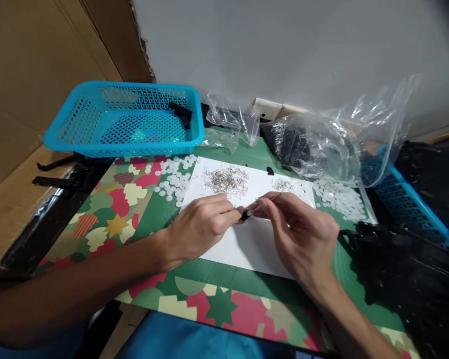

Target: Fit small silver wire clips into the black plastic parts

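Note:
Over a white sheet of paper (224, 244), my left hand (209, 217) pinches a small black plastic part (246, 214) at its fingertips. My right hand (303, 229) is closed around slim, silvery tweezers (255, 205), whose tip meets the black part. Its inner fingers are partly hidden. Behind my hands on the paper lies a pile of tiny metal springs or clips (226, 180), with a smaller pile (282, 185) of them to the right. A small black piece (270, 170) rests at the paper's far edge.
A blue basket (123, 149) at the back left holds a black gun-shaped piece (181, 114). White discs (174, 182) lie left of the paper, more white pieces (340, 199) right. Clear plastic bags (322, 144) stand behind. Black bags (392, 269) and another blue basket (422, 199) border the right.

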Demonstrator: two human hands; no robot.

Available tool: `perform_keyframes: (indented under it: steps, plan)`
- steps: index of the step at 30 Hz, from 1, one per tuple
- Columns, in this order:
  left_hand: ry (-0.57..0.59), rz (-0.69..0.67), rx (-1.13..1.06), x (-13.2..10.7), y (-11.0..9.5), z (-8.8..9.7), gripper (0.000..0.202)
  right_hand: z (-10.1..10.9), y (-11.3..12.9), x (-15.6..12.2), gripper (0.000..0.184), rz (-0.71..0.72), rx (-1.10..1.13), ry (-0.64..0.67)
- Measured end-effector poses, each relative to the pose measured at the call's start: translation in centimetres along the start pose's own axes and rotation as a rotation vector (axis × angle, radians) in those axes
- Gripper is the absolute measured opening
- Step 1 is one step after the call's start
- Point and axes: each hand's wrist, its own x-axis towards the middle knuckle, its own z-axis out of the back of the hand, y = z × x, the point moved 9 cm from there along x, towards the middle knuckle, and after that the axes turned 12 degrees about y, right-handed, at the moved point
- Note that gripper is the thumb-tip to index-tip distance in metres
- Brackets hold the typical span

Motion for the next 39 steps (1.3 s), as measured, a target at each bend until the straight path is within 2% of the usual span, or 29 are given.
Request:
perform_keyframes:
  steps: [15, 22, 28, 33, 39]
  plan:
    - [0.007, -0.001, -0.023, 0.1, -0.1, 0.1, 0.024, -0.2, 1.2, -0.9, 0.008, 0.068, -0.143, -0.073]
    - [0.029, 0.029, -0.023, -0.1, 0.3, -0.6, 0.024, -0.1, 1.8, -1.1, 0.018, 0.075, -0.202, -0.073]
    - [0.023, 0.042, -0.049, -0.1, 0.7, -0.8, 0.025, -0.1, 1.9, -1.6, 0.019, 0.174, -0.167, -0.136]
    - [0.021, 0.041, -0.058, -0.1, 0.7, -0.8, 0.024, -0.3, 2.0, -1.3, 0.023, 0.164, -0.162, -0.106]
    - [0.004, 0.047, -0.067, 0.1, 0.7, -0.4, 0.025, -0.3, 2.1, -1.4, 0.024, 0.179, -0.133, -0.130]
